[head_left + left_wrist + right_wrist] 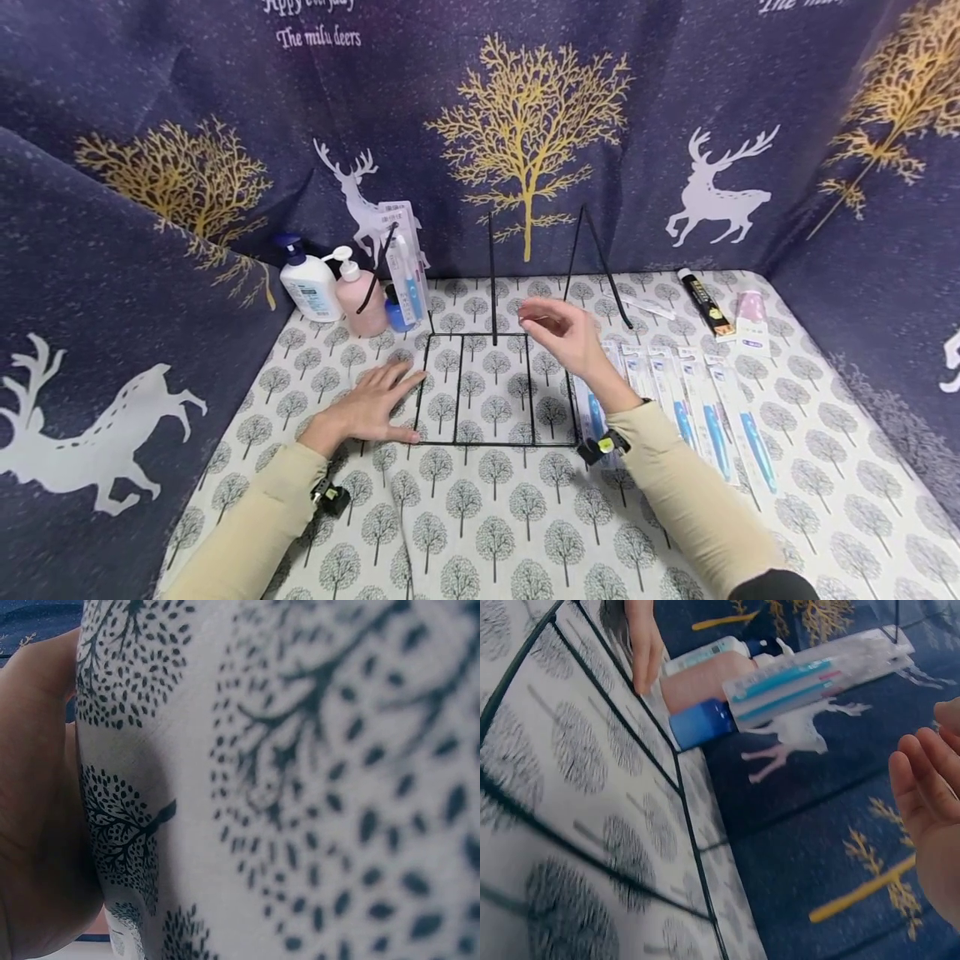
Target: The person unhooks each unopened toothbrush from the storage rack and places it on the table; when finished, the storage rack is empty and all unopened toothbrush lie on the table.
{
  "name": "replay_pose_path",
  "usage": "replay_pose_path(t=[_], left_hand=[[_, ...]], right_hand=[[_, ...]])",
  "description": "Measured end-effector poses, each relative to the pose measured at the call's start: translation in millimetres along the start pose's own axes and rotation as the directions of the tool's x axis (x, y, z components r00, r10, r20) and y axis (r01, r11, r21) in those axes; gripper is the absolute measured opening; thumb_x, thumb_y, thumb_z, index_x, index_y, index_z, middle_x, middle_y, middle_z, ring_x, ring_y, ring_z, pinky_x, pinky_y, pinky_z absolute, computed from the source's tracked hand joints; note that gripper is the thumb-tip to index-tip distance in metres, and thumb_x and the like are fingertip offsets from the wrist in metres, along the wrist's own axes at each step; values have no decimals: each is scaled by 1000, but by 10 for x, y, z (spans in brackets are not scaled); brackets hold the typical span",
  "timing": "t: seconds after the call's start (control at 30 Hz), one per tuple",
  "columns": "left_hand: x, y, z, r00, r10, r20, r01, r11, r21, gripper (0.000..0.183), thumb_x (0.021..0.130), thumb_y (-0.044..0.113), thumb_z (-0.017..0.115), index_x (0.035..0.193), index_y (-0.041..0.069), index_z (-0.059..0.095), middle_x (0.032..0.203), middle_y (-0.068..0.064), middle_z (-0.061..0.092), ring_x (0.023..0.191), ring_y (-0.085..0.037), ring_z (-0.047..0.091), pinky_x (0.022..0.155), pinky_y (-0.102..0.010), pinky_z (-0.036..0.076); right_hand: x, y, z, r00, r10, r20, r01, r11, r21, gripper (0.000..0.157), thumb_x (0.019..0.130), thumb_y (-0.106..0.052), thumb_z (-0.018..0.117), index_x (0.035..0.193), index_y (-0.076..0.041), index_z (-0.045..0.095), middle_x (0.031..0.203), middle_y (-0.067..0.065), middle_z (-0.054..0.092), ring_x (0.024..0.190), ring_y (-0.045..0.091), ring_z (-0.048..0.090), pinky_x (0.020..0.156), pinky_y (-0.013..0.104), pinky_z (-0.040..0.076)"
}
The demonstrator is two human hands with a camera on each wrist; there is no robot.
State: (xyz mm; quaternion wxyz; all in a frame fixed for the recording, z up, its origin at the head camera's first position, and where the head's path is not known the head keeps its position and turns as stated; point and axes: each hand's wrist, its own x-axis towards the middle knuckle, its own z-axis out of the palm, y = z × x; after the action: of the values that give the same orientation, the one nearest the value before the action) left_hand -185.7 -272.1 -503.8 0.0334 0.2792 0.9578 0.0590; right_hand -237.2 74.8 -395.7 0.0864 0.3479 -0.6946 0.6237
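Observation:
A black wire rack [458, 392] stands on the cloth, its base bars forming a rectangle with thin rods rising behind. My left hand [378, 402] rests beside the base's left side, fingers spread, fingertips right at the wire. In the left wrist view, part of the left hand [37, 817] lies close against the cloth. Raised over the rack's right half, my right hand [562, 333] has loosely bent fingers, with nothing visible between them. The right wrist view shows this hand [937, 817] against the dark backdrop. Packaged toothbrushes [407, 267] stand upright at the rack's back left rod.
Several packaged toothbrushes [716, 417] lie in a row right of the rack. Behind them are a black tube [703, 302] and a pink-and-white tube [752, 321]. A white pump bottle [311, 287], a pink pump bottle [362, 302] and a blue bottle [397, 315] stand back left.

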Motion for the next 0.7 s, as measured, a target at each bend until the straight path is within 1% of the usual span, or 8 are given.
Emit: replay_pose_path(t=[0.13,0.23,0.37,0.43,0.53,0.6,0.7], left_hand=[[-5,-9,11,1000,2,-1,-2,1000,-3,106,65,82,47,147,22,19,152,-15,13,137,-38,16,108,-60,16],[-3,-15,23,1000,-3,-1,3,1000,0,106,65,83,47,147,22,18,152,-15,13,136,-39,16,108,-61,16],[9,-15,34,1000,-16,3,16,1000,-1,105,65,82,48,147,23,17,152,-14,12,136,-39,16,107,-62,16],[14,-13,34,1000,-22,4,22,1000,-3,106,64,82,48,147,24,18,152,-14,13,136,-39,17,108,-61,16],[21,-15,32,1000,-26,17,26,1000,16,105,64,83,46,147,25,17,152,-13,12,136,-38,17,108,-60,16],[20,-20,29,999,-37,24,37,999,26,106,64,84,44,147,25,16,152,-12,12,137,-37,17,109,-59,16],[23,-17,35,999,-37,29,36,999,30,105,64,84,43,147,25,16,153,-12,10,137,-37,16,110,-58,15]], right_hand=[[154,37,166,1000,-16,23,15,999,42,31,80,12,59,111,16,54,101,32,60,90,43,59,81,43,53],[272,51,284,999,-5,38,3,998,61,32,81,11,59,112,13,55,103,32,60,93,42,59,84,44,52],[424,61,437,998,10,68,-15,997,76,33,82,9,59,115,10,55,105,30,60,95,40,60,85,38,53],[493,73,508,996,11,83,-17,997,70,31,83,7,59,115,9,56,105,29,61,95,39,60,84,35,53],[591,102,609,996,19,91,-22,999,34,31,84,3,60,115,6,57,104,26,63,95,35,61,82,29,54],[661,125,677,995,24,101,-26,999,19,32,84,2,60,116,4,57,105,25,63,95,35,61,82,29,54],[740,165,766,994,14,111,-15,1000,8,33,85,2,60,118,4,56,106,24,63,97,35,60,84,32,53]])
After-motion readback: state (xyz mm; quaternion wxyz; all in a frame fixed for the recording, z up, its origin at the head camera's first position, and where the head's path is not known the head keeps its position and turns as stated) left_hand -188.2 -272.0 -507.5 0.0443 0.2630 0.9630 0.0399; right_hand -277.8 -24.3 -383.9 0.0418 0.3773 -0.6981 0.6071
